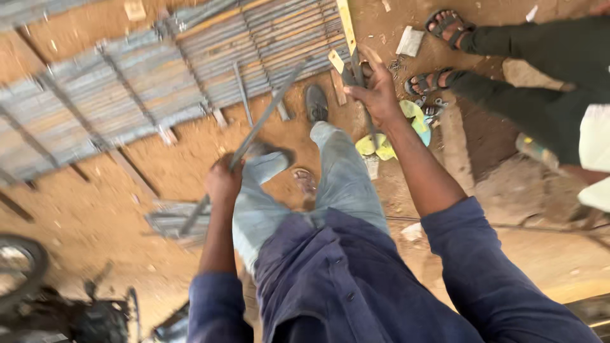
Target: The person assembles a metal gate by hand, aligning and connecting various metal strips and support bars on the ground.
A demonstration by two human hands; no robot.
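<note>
I look down at my own legs in light jeans and dark shoes on sandy ground. My left hand is closed around a long thin steel rod that slants up to the right. My right hand grips another dark steel bar together with a yellow wooden stick, held near upright. Both arms wear dark blue sleeves.
A large grid of tied steel bars lies on the ground ahead. Another person in dark trousers and sandals stands at the right. A yellow-green scrap lies by my feet. A wheel sits at lower left.
</note>
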